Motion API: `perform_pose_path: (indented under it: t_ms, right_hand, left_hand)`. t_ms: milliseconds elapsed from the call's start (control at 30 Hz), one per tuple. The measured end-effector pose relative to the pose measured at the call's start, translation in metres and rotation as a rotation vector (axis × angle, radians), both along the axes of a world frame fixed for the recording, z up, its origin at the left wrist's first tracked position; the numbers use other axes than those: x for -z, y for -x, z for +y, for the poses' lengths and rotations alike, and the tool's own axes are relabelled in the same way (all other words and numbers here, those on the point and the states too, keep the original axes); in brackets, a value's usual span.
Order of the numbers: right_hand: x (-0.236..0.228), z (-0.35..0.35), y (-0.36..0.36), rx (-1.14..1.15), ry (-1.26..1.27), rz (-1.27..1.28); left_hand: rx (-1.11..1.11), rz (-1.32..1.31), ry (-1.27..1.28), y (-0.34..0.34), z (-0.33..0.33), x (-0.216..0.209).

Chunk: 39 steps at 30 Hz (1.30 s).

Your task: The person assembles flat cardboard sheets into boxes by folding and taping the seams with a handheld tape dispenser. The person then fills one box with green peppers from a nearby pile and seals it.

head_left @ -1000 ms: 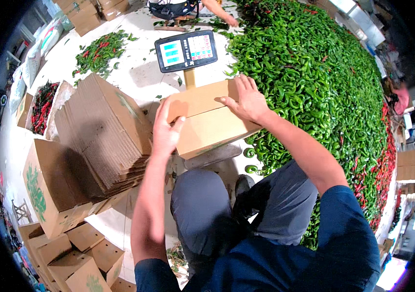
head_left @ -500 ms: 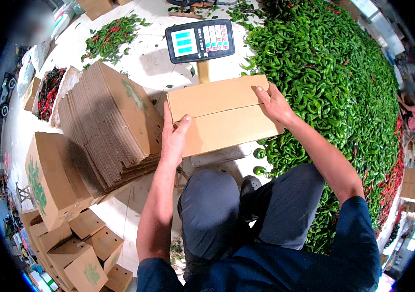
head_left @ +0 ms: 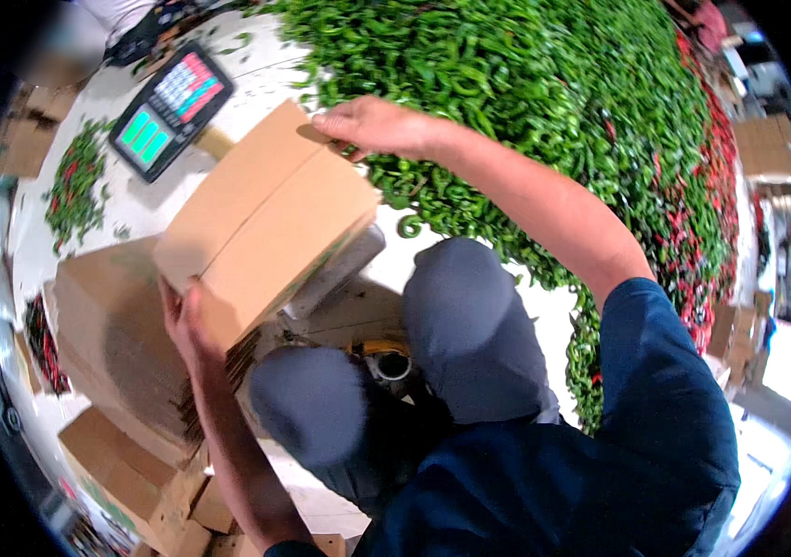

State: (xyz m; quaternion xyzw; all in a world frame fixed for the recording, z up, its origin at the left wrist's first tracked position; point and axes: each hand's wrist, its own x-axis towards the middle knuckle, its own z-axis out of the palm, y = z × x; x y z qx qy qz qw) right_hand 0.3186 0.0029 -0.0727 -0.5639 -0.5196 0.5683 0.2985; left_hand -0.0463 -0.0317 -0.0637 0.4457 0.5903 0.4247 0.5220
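Note:
Between my two hands is a cardboard box (head_left: pixel 270 218) with its top flaps folded closed along a middle seam. My left hand (head_left: pixel 189 325) grips its near left end, the thumb on top. At the far right end my right hand (head_left: pixel 377 128) holds the corner, the fingers partly hidden. Just beyond the box rises a scale display (head_left: pixel 171 111) with a lit screen and coloured keys. Part of the scale's grey platform (head_left: pixel 344 265) shows under the box; whether the two touch, I cannot tell.
A huge pile of green peppers (head_left: pixel 525 121) spreads to the right, with red peppers (head_left: pixel 693 241) along its far side. Flattened cartons (head_left: pixel 108 343) are stacked at my left, near open boxes (head_left: pixel 126 455). A round yellow-rimmed thing (head_left: pixel 388 362) lies between my knees.
The whole view has turned, so the scale and cartons stand further left. The box now slants, and my right hand has shifted to its far corner. Both hands still hold it.

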Motion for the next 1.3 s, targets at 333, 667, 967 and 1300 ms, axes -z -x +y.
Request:
perform_pose_path:
  t_ms: [333, 667, 967, 1300]
  right_hand:
    - [0.088, -0.29, -0.172, 0.52, 0.444, -0.538]
    - [0.229, -0.399, -0.022, 0.211, 0.461, -0.414]
    - [0.194, -0.179, -0.039, -0.762, 0.303, -0.083]
    - [0.239, -0.191, 0.129, -1.363, 0.212, -0.433]
  left_hand:
    - [0.018, 0.176, -0.082, 0.055, 0.019, 0.041]
    - [0.015, 0.011, 0.001, 0.046, 0.029, 0.027]
    - [-0.033, 0.03, -0.075, 0.021, 0.029, 0.02]
    - [-0.009, 0.057, -0.16, 0.003, 0.02, 0.01]
